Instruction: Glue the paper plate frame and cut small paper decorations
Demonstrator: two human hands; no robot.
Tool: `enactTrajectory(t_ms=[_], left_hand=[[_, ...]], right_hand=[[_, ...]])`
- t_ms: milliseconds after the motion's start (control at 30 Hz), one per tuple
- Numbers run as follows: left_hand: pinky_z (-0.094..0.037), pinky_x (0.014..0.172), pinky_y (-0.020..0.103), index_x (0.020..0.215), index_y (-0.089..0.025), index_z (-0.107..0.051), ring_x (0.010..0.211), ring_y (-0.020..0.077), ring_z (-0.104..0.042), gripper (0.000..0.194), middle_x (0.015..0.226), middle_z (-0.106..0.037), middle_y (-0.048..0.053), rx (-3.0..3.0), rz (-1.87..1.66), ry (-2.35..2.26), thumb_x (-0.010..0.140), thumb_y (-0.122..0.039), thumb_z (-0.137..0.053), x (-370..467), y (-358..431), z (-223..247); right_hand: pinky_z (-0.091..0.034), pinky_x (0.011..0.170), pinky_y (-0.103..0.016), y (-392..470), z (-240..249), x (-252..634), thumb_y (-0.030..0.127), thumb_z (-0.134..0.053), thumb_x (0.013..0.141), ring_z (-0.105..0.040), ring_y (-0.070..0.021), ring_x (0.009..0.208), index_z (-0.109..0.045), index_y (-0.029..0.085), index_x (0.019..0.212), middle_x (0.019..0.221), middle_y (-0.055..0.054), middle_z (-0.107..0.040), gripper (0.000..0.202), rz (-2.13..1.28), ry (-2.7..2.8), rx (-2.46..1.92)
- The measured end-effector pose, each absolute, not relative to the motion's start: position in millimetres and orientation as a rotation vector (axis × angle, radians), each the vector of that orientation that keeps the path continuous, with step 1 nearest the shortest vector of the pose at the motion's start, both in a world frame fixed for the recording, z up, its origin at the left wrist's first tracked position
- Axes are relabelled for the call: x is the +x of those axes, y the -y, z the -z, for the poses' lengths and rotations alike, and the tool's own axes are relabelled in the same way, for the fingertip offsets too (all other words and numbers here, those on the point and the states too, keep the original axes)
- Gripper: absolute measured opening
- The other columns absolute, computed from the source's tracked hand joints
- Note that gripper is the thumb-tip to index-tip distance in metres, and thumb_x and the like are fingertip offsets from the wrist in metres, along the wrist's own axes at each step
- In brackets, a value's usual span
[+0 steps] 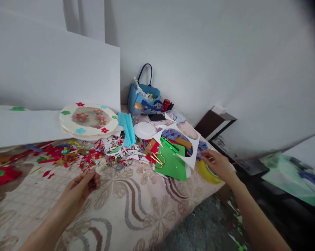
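My right hand [219, 167] has its fingers closed on a roll of yellow tape [207, 174] at the right edge of the table. Over the tablecloth, my left hand [80, 186] is closed, thumb pressed to curled fingers; whatever it may hold is hidden. Colourful paper scraps [94, 157] are heaped just beyond that hand. Between the hands lie gold-handled scissors [159, 160], a green sheet [173, 164], a bright green cutter [169, 144] and a white cut-out sheet [194, 153]. Blue-purple yarn [173, 134] shows through its opening.
A white oval frame with paper flowers [64, 130] lies at the back left, before large white boards [55, 69]. Behind are a blue bag [132, 99], a jar [137, 113], a phone [156, 118] and a light-blue mask [128, 130]. The table edge drops to a dark floor [199, 223].
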State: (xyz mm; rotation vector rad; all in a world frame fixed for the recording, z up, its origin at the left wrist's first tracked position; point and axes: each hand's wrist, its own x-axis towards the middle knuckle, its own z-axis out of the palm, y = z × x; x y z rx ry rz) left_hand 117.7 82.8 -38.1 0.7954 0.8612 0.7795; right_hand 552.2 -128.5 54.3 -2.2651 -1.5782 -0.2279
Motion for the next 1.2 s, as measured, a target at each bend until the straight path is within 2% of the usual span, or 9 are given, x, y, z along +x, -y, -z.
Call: enactTrajectory(t_ms=[133, 333, 500, 667, 800, 867, 1000, 1133, 1200], left_hand=[[-0.046, 0.06, 0.02, 0.065, -0.016, -0.059, 0.064, 0.0115, -0.052, 0.038, 0.062, -0.06, -0.002, 0.797, -0.769, -0.879, 0.056, -0.047, -0.08, 117.1, -82.4, 39.3], [-0.046, 0.059, 0.019, 0.067, -0.016, -0.06, 0.063, 0.0112, -0.053, 0.039, 0.063, -0.061, -0.002, 0.805, -0.767, -0.909, 0.055, -0.048, -0.08, 117.1, -83.0, 40.8], [-0.047, 0.059, 0.018, 0.068, -0.016, -0.06, 0.063, 0.0108, -0.053, 0.039, 0.064, -0.061, -0.003, 0.793, -0.778, -0.913, 0.053, -0.046, -0.081, 117.3, -84.3, 44.5], [-0.047, 0.062, 0.019, 0.068, -0.016, -0.061, 0.064, 0.0107, -0.053, 0.038, 0.064, -0.061, -0.003, 0.799, -0.769, -0.907, 0.054, -0.046, -0.081, 117.6, -83.4, 45.0], [-0.046, 0.062, 0.018, 0.067, -0.017, -0.061, 0.064, 0.0104, -0.053, 0.036, 0.064, -0.061, -0.003, 0.819, -0.751, -0.912, 0.057, -0.046, -0.079, 116.9, -82.8, 45.1], [-0.046, 0.062, 0.018, 0.067, -0.017, -0.061, 0.064, 0.0103, -0.053, 0.034, 0.064, -0.061, -0.003, 0.829, -0.746, -0.899, 0.059, -0.046, -0.078, 116.9, -83.1, 46.8], [-0.046, 0.061, 0.018, 0.067, -0.017, -0.062, 0.064, 0.0109, -0.053, 0.035, 0.064, -0.062, -0.002, 0.817, -0.76, -0.894, 0.055, -0.045, -0.08, 118.5, -83.0, 50.1], [-0.046, 0.061, 0.019, 0.065, -0.017, -0.062, 0.063, 0.0113, -0.053, 0.037, 0.063, -0.061, -0.002, 0.838, -0.755, -0.899, 0.053, -0.046, -0.081, 120.4, -80.1, 46.3], [-0.046, 0.061, 0.019, 0.064, -0.017, -0.061, 0.062, 0.0114, -0.052, 0.037, 0.062, -0.061, -0.002, 0.855, -0.758, -0.909, 0.053, -0.048, -0.08, 121.3, -78.2, 42.2]], right_hand=[[-0.047, 0.089, -0.041, 115.3, -26.7, 558.3, 0.037, -0.059, 0.08, -0.058, -0.0265, 0.102, -0.058, 0.021, 0.115, 0.111, -0.011, -0.062, 0.039, 0.108, 1.895, -2.26], [-0.041, 0.094, -0.045, 94.0, 12.7, 558.9, 0.026, -0.06, 0.078, -0.048, -0.0296, 0.115, -0.052, 0.019, 0.123, 0.117, -0.014, -0.057, 0.046, 0.167, 2.0, -2.352], [-0.042, 0.09, -0.042, 80.3, 16.8, 567.6, 0.017, -0.053, 0.081, -0.051, -0.0283, 0.108, -0.06, 0.017, 0.109, 0.107, -0.013, -0.061, 0.029, 0.192, 1.959, -2.403], [-0.041, 0.089, -0.042, 68.3, 0.9, 571.8, 0.015, -0.051, 0.082, -0.052, -0.0298, 0.105, -0.06, 0.016, 0.108, 0.106, -0.015, -0.061, 0.027, 0.249, 1.848, -2.451], [-0.04, 0.091, -0.044, 55.8, -9.8, 550.0, 0.021, -0.05, 0.085, -0.05, -0.0307, 0.11, -0.055, 0.016, 0.114, 0.116, -0.017, -0.056, 0.03, 0.257, 1.801, -2.418], [-0.041, 0.091, -0.038, 47.9, -8.4, 527.0, 0.026, -0.049, 0.087, -0.052, -0.0263, 0.108, -0.051, 0.017, 0.117, 0.115, -0.014, -0.056, 0.031, 0.199, 1.839, -2.36], [-0.046, 0.077, -0.028, 30.1, 8.7, 471.9, 0.025, -0.051, 0.084, -0.059, -0.0191, 0.091, -0.051, 0.02, 0.104, 0.102, -0.007, -0.061, 0.02, 0.041, 1.903, -2.296], [-0.043, 0.067, -0.026, 11.7, 27.7, 436.6, 0.014, -0.054, 0.075, -0.06, -0.0223, 0.089, -0.046, 0.018, 0.101, 0.1, -0.011, -0.061, 0.027, 0.002, 1.844, -2.345], [-0.04, 0.06, -0.026, 5.4, 32.1, 430.7, 0.009, -0.053, 0.071, -0.061, -0.023, 0.082, -0.045, 0.018, 0.098, 0.093, -0.011, -0.063, 0.03, -0.018, 1.808, -2.376]])
